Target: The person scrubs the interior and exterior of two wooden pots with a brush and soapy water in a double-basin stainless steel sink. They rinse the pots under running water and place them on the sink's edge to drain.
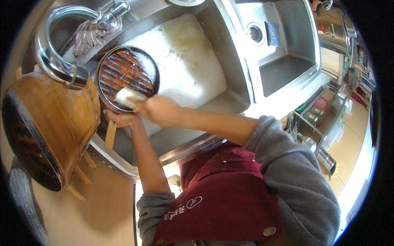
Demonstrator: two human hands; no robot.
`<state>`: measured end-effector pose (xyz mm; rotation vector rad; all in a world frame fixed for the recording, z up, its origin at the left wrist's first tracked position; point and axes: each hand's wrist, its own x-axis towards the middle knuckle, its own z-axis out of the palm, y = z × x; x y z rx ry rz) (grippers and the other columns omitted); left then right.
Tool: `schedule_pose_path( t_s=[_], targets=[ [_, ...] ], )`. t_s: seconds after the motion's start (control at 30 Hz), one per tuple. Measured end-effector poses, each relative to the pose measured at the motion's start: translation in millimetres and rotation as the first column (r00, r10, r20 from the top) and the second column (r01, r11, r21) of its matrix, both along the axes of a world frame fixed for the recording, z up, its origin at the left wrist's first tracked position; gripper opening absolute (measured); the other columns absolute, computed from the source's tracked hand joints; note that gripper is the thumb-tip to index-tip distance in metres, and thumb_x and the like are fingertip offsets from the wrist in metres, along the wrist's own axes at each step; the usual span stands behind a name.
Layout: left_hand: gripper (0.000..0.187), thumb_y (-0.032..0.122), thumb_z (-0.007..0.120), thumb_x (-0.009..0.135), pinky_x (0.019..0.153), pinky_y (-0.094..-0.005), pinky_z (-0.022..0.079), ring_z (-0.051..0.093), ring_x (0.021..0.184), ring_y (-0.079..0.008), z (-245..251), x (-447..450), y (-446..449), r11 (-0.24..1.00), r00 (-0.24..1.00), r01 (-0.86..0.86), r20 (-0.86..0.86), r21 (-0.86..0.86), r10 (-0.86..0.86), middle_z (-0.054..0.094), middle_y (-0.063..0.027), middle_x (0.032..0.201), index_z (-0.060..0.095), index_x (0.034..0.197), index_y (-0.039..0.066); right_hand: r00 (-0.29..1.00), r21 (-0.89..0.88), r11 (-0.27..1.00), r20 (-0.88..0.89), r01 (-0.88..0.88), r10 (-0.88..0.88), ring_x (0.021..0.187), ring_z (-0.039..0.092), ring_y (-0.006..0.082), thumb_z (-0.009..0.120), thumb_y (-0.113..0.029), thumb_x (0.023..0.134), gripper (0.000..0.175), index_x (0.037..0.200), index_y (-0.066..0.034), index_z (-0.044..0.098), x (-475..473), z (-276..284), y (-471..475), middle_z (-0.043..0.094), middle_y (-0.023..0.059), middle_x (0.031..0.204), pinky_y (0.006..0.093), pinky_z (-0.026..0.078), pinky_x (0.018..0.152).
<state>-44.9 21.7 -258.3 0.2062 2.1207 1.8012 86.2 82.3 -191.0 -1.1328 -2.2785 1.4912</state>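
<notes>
A round wooden steamer with a slatted bottom and dark rim (123,66) is tilted over the left side of a steel sink basin of soapy water (190,61). Its near lower edge is gripped by my left hand (121,120), beside a wooden strip (110,135) that sticks out below. My right hand (160,110) is closed around a pale scrubbing tool (129,97), blurred and laid on the slats near the rim. White foam lies on the upper right of the slats.
More wooden steamers (55,110) lean on the left counter (89,215). A chrome faucet (50,40) arches above them, a striped cloth (87,38) hanging at its base. In the right basin (286,64) a dark pad (272,33) lies by the drain. A metal pot (334,30) stands beyond.
</notes>
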Motion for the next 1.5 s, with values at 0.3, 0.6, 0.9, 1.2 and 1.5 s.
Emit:
schedule_pose_path(
  t_s=[0.3, 0.6, 0.9, 1.2, 1.5],
  targets=[
    [0.051, 0.041, 0.036, 0.086, 0.082, -0.039, 0.046, 0.054, 0.096, -0.0264, -4.4, 0.9, 1.5, 0.991, 0.987, 0.073, -0.137, -0.108, -0.088, 0.052, -0.0161, 0.108, 0.053, 0.104, -0.004, 0.862, 0.076, 0.932, 0.36, 0.354, -0.357, 0.077, 0.062, 0.0297, 0.055, -0.035, 0.083, 0.045, 0.124, -0.0189, 0.049, 79.2, -40.3, 49.6, 0.063, 0.0167, 0.089, 0.0396, 0.05, 0.067],
    [0.042, 0.029, 0.039, 0.086, 0.067, -0.0351, 0.05, 0.057, 0.081, -0.0226, 16.2, 8.8, 11.2, 0.977, 0.993, -0.069, 0.111, 0.202, 0.047, 0.056, -0.0166, 0.095, 0.057, 0.091, -0.008, 0.937, -0.64, 0.735, -0.066, 0.225, -0.344, 0.075, 0.054, 0.0116, 0.064, -0.034, 0.08, 0.032, 0.099, -0.0086, 0.063, 68.3, -41.2, 39.6, 0.062, 0.0016, 0.085, 0.0264, 0.045, 0.066],
    [0.05, 0.039, 0.034, 0.087, 0.079, -0.0408, 0.048, 0.055, 0.095, -0.0281, 4.4, 1.1, 4.0, 0.998, 0.991, -0.019, 0.13, 0.058, 0.011, 0.051, -0.0179, 0.112, 0.053, 0.105, -0.003, 0.941, 0.028, 0.982, 0.281, 0.189, -0.189, 0.06, 0.062, 0.0332, 0.056, -0.031, 0.081, 0.043, 0.121, -0.0168, 0.051, 19.8, -9.7, 46.6, 0.06, 0.0212, 0.066, 0.0418, 0.049, 0.054],
    [0.048, 0.037, 0.035, 0.086, 0.08, -0.0404, 0.048, 0.056, 0.09, -0.0267, 6.7, 3.9, 1.8, 0.994, 0.99, -0.071, 0.127, 0.087, 0.06, 0.055, -0.0154, 0.103, 0.055, 0.1, -0.004, 0.907, 0.09, 0.962, 0.322, 0.256, -0.272, 0.059, 0.06, 0.0363, 0.05, -0.03, 0.085, 0.03, 0.103, -0.0077, 0.058, 14.7, -10.3, 39.4, 0.061, 0.0181, 0.067, 0.0447, 0.048, 0.052],
    [0.046, 0.039, 0.037, 0.088, 0.07, -0.0386, 0.05, 0.056, 0.087, -0.0265, -0.4, -0.9, -1.9, 0.981, 0.983, 0.021, 0.178, 0.19, -0.056, 0.053, -0.0156, 0.102, 0.054, 0.101, -0.002, 0.948, -0.01, 0.961, 0.171, 0.275, -0.269, 0.063, 0.061, 0.0359, 0.05, -0.029, 0.085, 0.027, 0.098, -0.0075, 0.06, -5.0, 7.4, 34.0, 0.062, 0.0202, 0.072, 0.044, 0.05, 0.061]
  ],
)
